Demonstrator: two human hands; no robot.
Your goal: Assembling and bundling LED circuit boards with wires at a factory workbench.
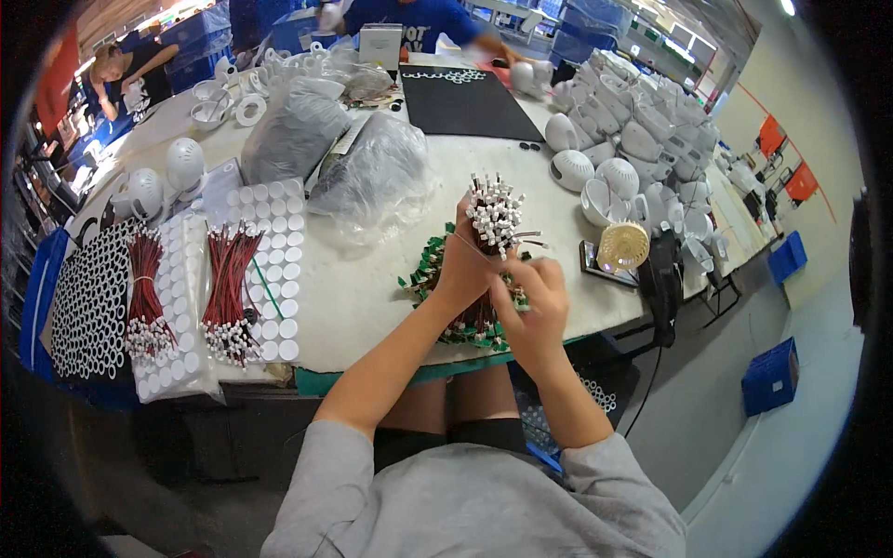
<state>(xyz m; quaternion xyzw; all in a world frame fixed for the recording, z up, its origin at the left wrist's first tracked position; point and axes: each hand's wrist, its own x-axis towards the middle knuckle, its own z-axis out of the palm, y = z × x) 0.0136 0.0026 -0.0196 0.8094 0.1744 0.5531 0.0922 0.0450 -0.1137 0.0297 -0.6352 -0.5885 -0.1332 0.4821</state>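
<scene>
My left hand (458, 263) is closed around a bundle of wires (498, 216), held upright over the table's near edge, with its many small white connectors at the top. A thin strand (473, 245) crosses in front of the bundle toward my right hand (538, 302). The thumb and fingers of that hand are pinched together at the strand's end, close against the bundle's right side. Under and around both hands lie small green circuit boards (430, 260) with dark red wires. Part of this pile is hidden by my hands and forearms.
To the left, two red wire bundles (233, 288) lie on sheets of white discs (279, 242), beside a black tray of white rings (88, 316). Plastic bags (377, 172) sit further back. White housings (614, 121) and a small yellowish fan (623, 247) stand right. A person (409, 19) works opposite.
</scene>
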